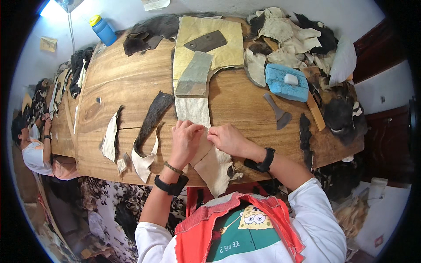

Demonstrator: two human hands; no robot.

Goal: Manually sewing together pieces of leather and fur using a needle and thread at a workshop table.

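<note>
A pale piece of hide (215, 170) lies on the wooden tabletop (123, 79), its pointed end poking past the near edge. The left hand (187, 136) and right hand (230, 140) pinch it with their fingertips, side by side. A see-through plate (194, 78) lies beyond them. To the right are a gray blade (279, 115) and a blue block (276, 90).

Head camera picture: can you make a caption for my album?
Left hand and right hand pinch pale hide over a big wooden table.
</note>
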